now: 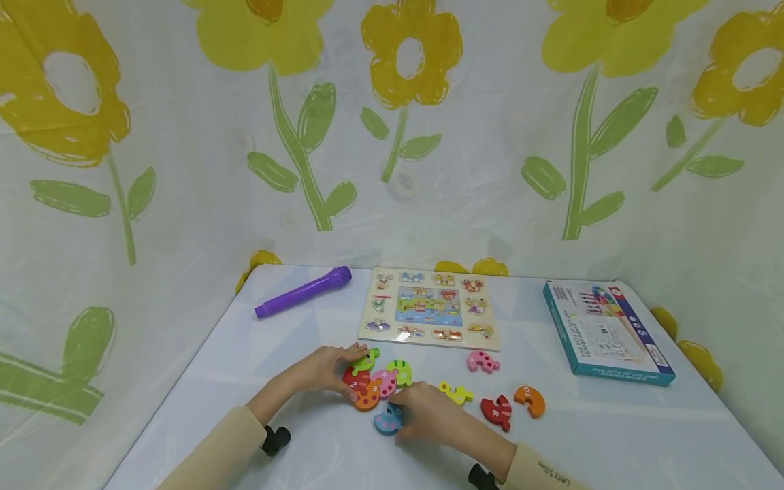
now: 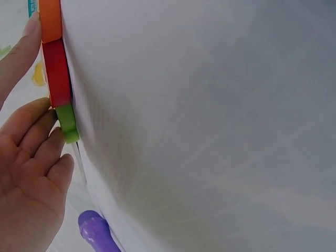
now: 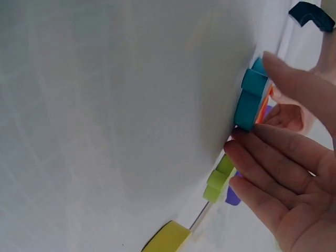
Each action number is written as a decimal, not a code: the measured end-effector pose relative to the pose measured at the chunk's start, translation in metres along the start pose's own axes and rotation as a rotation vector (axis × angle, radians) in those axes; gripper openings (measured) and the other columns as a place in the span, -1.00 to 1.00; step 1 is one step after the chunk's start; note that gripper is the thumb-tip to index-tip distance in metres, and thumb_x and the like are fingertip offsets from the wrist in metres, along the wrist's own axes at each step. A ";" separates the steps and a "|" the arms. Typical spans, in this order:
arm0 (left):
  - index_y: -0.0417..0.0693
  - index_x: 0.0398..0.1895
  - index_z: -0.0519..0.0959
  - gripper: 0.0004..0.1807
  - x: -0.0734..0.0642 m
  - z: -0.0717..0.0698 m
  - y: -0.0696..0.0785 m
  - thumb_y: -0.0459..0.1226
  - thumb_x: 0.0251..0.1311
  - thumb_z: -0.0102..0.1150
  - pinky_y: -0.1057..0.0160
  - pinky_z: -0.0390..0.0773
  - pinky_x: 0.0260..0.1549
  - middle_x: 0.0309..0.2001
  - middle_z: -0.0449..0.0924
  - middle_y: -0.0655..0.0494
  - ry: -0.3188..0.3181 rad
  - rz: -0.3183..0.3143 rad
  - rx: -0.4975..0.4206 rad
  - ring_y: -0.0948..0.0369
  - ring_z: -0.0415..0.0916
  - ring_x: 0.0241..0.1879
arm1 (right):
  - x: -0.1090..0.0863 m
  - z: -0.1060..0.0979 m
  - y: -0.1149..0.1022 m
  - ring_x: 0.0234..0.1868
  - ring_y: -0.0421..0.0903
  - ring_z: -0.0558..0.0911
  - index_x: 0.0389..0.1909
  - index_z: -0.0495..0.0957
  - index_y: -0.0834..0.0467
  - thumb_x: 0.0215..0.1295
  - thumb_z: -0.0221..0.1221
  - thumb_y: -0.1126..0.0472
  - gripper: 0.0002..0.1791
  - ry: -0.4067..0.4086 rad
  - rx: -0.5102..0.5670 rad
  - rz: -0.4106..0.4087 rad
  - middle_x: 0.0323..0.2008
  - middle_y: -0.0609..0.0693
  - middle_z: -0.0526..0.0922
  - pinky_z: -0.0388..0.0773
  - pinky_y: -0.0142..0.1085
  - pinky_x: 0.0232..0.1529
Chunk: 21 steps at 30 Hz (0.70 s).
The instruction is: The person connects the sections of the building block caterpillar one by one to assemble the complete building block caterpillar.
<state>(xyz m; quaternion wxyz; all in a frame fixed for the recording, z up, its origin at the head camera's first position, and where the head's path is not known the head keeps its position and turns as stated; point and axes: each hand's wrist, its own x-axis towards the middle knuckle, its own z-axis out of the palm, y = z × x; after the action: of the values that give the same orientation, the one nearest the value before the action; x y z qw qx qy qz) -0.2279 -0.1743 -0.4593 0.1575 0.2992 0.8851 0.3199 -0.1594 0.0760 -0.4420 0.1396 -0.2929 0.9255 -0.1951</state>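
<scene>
My left hand holds the left side of a cluster of numbered wooden puzzle pieces. Its fingers lie by the green head piece, its thumb by the red piece and the orange spotted piece. A pink piece and a green striped piece adjoin them on the right. Just below the cluster, my right hand grips a blue spotted piece between thumb and fingers. In the right wrist view that blue piece stands close to the tabletop, its thumb side toward the top.
Loose pieces lie to the right: yellow, pink, red and orange. Behind are a wooden picture board, a purple stick-shaped toy and, far right, a teal-edged box. A flowered cloth hangs behind the table.
</scene>
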 end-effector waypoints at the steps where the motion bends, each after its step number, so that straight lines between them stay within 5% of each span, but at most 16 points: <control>1: -0.08 0.37 0.36 -0.09 0.000 0.000 0.000 -0.08 -0.12 0.52 -0.19 0.14 0.31 0.38 0.27 0.04 0.001 0.001 0.000 -0.05 0.11 0.40 | 0.000 0.000 0.000 -0.04 -0.23 0.64 0.02 0.65 0.11 -0.11 0.52 0.03 -0.41 0.003 -0.004 0.000 -0.08 -0.12 0.71 0.60 -0.36 -0.04; 21: -0.06 0.36 0.37 -0.10 0.000 0.002 -0.001 -0.08 -0.12 0.52 -0.23 0.13 0.30 0.38 0.28 0.06 0.004 -0.010 0.016 -0.04 0.12 0.40 | -0.011 -0.008 0.016 -0.04 -0.13 0.65 0.03 0.64 0.15 -0.12 0.52 0.02 -0.37 0.095 0.002 -0.038 -0.09 -0.06 0.71 0.61 -0.28 -0.03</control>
<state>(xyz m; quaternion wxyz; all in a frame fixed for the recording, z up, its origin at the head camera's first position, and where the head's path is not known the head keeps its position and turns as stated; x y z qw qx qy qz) -0.2275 -0.1738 -0.4612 0.1551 0.2954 0.8893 0.3127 -0.1613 0.0964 -0.4406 0.0919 -0.3009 0.9251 -0.2126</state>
